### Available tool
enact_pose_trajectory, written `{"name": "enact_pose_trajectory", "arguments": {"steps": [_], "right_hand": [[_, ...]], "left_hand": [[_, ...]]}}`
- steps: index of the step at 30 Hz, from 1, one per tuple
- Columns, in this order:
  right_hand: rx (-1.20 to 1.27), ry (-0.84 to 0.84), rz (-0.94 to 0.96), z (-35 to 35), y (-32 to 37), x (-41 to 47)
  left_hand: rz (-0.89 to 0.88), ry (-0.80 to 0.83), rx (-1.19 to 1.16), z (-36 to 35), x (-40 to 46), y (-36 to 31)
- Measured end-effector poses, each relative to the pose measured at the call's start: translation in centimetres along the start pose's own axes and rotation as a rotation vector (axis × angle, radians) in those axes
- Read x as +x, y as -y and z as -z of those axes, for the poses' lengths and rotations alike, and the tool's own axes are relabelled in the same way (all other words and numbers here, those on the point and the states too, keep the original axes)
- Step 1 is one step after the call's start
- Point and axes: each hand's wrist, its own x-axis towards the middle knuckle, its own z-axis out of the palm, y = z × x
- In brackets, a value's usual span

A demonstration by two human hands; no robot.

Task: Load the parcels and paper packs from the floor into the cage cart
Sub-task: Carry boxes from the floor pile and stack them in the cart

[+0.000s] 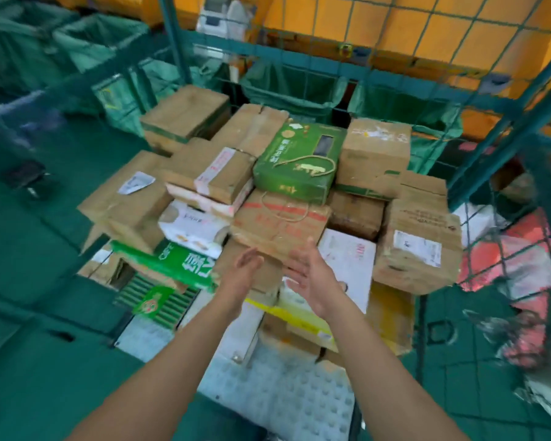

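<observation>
Your left hand (244, 268) and right hand (309, 272) hover apart, fingers straight, empty, below the roped box (279, 222) mid-frame on the cart (497, 100) pile, which could slide off that uneven stack.

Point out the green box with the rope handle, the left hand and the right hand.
green box (295, 160): head view, on its top face.
left hand (240, 276): head view, middle of the hand.
right hand (312, 275): head view, middle of the hand.
</observation>
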Motion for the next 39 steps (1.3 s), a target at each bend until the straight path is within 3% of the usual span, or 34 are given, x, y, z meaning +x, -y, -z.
{"name": "enact_pose_trajectory", "arguments": {"steps": [4, 10, 15, 20, 25, 30, 39], "right_hand": [[-0.031, 0.024, -0.083, -4.3, -6.6, -1.9], [-0.224, 0.206, -0.163, -15.1, -14.8, -5.3], [-0.416, 0.348, -0.221, -23.8, -21.7, -9.7], [-0.601, 0.463, -0.278, -31.9, -29.2, -14.3], [-0.822, 0.643, -0.304, -41.1, -38.4, -19.7], [-0.994, 0.841, -0.32, -47.6, -45.4, -25.1], [-1.272, 1.112, -0.383, -54.7, -54.5, -31.4]], "left_hand": [[0.062, -0.064, -0.075, 5.9, -4.1, 4.6], [0.072, -0.262, -0.216, 18.9, -11.7, 10.1], [0.096, -0.536, -0.396, 30.7, -18.7, 14.6], [0.113, -0.665, -0.522, 37.9, -26.4, 19.9], [0.096, -0.927, -0.672, 46.2, -35.9, 26.1], [0.063, -1.183, -0.857, 50.8, -44.0, 30.7], [0.081, -1.471, -1.135, 52.7, -51.7, 36.2]]}}
